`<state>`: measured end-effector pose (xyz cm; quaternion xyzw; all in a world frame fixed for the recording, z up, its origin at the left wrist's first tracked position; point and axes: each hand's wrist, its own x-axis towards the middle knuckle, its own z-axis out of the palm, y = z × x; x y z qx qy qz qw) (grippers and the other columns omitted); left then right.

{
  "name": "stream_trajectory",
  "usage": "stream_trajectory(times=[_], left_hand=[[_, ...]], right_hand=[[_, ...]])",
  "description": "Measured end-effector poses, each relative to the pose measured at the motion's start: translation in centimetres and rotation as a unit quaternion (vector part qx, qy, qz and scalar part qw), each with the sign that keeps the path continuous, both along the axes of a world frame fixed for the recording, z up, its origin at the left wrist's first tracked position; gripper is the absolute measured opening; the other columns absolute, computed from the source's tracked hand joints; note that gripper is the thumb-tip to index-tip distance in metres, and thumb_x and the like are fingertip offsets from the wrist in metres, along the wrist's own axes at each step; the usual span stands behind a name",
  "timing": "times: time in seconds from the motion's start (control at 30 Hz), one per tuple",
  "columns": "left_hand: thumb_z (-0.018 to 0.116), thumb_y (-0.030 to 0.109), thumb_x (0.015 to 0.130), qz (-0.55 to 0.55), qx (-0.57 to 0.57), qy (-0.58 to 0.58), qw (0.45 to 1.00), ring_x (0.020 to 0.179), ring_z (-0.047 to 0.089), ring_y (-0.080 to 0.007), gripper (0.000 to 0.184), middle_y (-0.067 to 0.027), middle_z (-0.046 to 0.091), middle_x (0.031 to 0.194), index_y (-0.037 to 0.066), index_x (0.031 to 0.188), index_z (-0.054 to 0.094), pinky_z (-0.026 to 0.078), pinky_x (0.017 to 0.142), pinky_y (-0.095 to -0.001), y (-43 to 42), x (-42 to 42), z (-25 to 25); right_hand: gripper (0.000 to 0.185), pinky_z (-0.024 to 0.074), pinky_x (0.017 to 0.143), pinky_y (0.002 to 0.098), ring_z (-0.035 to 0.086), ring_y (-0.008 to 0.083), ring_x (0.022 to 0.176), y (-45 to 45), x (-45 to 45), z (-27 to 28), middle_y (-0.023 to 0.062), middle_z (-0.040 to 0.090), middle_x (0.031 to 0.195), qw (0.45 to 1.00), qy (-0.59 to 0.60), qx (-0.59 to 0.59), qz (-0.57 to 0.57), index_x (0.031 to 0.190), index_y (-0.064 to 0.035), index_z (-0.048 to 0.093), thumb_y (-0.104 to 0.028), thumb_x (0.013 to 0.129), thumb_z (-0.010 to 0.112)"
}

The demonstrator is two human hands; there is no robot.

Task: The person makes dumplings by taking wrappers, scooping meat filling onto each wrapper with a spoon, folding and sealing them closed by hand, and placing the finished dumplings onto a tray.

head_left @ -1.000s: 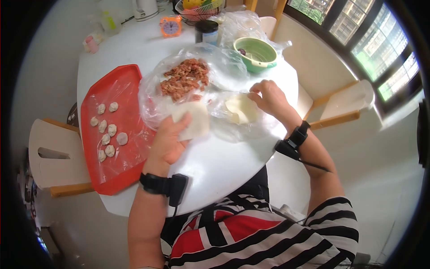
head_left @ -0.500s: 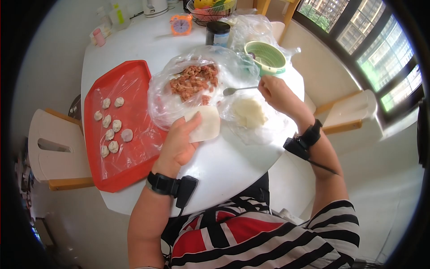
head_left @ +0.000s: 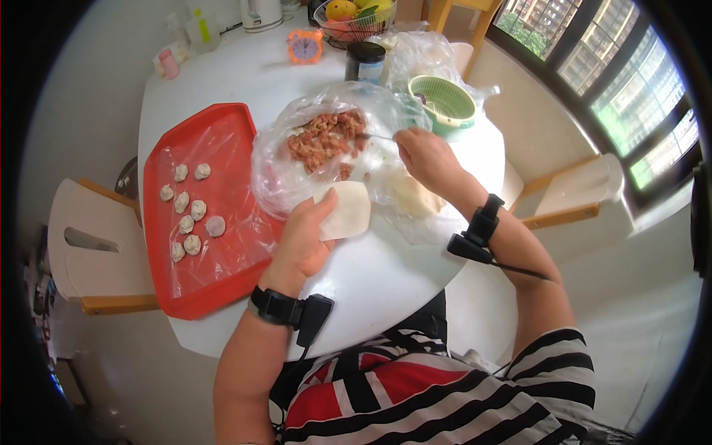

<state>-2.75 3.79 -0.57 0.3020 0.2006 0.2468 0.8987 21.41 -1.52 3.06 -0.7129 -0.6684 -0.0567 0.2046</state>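
Note:
My left hand (head_left: 306, 230) holds a flat, pale dumpling wrapper (head_left: 346, 211), thumb on top and fingers beneath. In my right hand (head_left: 429, 157) is a metal spoon (head_left: 380, 136), gripped by its handle. The spoon's head reaches into the minced meat (head_left: 323, 141), which lies in an opened clear plastic bag (head_left: 271, 159). A stack of wrappers (head_left: 415, 194) sits on plastic below my right hand, partly covered by it. Several wrapped dumplings (head_left: 198, 210) rest on the plastic-lined red tray (head_left: 167, 285) to the left.
Behind the meat stand a dark-lidded jar (head_left: 365, 61), a green strainer basket (head_left: 443, 102) and an orange clock (head_left: 305, 47). A wire fruit basket (head_left: 356, 30) and a white kettle (head_left: 261, 15) are farther back. Chairs flank the white table (head_left: 356, 297).
My right hand has moved left and slightly down, bringing the spoon from beside the meat to its right edge. My left hand still holds the wrapper. The view has shifted slightly.

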Motion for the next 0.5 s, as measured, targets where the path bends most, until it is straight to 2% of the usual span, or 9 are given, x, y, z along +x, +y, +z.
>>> stream_trajectory(times=[0.07,0.17,0.23,0.3,0.37,0.5], left_hand=[[0.050,0.018,0.098,-0.003,-0.001,-0.001,1.000,0.107,0.060,-0.0273,0.036,-0.0170,0.059,0.119,-0.008,0.123,0.048,0.049,0.094,-0.0390,-0.2,0.1,0.1],[0.049,0.018,0.098,-0.010,-0.002,0.000,1.000,0.108,0.060,-0.0273,0.036,-0.0169,0.059,0.119,-0.008,0.123,0.048,0.049,0.094,-0.0389,-0.4,0.1,0.4],[0.049,0.018,0.098,-0.016,-0.001,0.003,1.000,0.108,0.060,-0.0272,0.036,-0.0169,0.058,0.119,-0.008,0.123,0.048,0.049,0.094,-0.0388,-0.5,0.1,0.4],[0.047,0.017,0.099,-0.025,0.007,0.003,1.000,0.111,0.059,-0.0305,0.038,-0.0208,0.058,0.121,-0.009,0.126,0.045,0.048,0.098,-0.0399,-0.3,0.1,0.1],[0.047,0.017,0.099,-0.015,0.006,0.006,1.000,0.111,0.059,-0.0303,0.038,-0.0207,0.058,0.121,-0.009,0.126,0.045,0.048,0.098,-0.0398,-0.1,0.1,-0.2],[0.047,0.017,0.099,-0.002,0.004,0.010,1.000,0.111,0.060,-0.0299,0.038,-0.0204,0.058,0.121,-0.010,0.125,0.045,0.048,0.098,-0.0396,0.1,0.2,-0.4]], right_hand=[[0.015,0.0476,0.073,0.0457,0.060,0.0376,0.081,-0.6,-0.4,0.6,0.0187,0.061,0.087,0.998,0.050,-0.007,0.033,0.093,0.0006,0.060,-0.008,0.088,0.050],[0.016,0.0478,0.074,0.0456,0.060,0.0373,0.080,-1.1,-0.6,0.8,0.0197,0.063,0.087,0.996,0.091,-0.001,0.023,0.092,0.0005,0.062,-0.010,0.088,0.050],[0.017,0.0482,0.073,0.0452,0.060,0.0380,0.078,-0.8,0.1,0.1,0.0203,0.063,0.085,0.996,0.091,0.003,0.007,0.091,0.0011,0.062,-0.010,0.088,0.051],[0.017,0.0485,0.072,0.0449,0.060,0.0386,0.077,-0.8,0.2,0.0,0.0209,0.063,0.082,0.996,0.091,0.010,-0.009,0.090,0.0017,0.062,-0.011,0.087,0.051],[0.019,0.0487,0.069,0.0437,0.061,0.0391,0.071,-1.1,-0.5,0.8,0.0223,0.063,0.075,0.988,0.147,-0.034,-0.020,0.087,0.0034,0.064,-0.010,0.086,0.051],[0.021,0.0484,0.065,0.0426,0.059,0.0396,0.064,-1.1,-0.7,1.3,0.0240,0.061,0.070,0.983,0.176,-0.041,-0.013,0.084,0.0053,0.065,-0.009,0.084,0.050]])
